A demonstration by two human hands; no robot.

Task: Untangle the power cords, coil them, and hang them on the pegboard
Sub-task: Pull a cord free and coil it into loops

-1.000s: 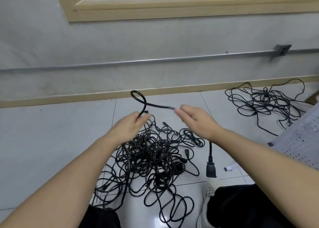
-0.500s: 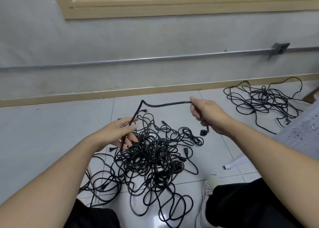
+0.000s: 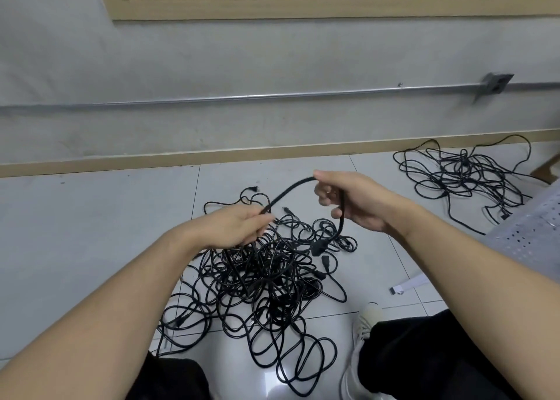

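Pulling one power cord from the tangled pile on the floor, the left hand pinches it while the right hand clenches its plug end. Limp and light, it is probably best held near the plug. Since half a second ago, the hands have closed together.

A grey wall with a beige-framed window at the top, a metal conduit leading to what may be a socket box, beige skirting, and glossy pale floor tiles.
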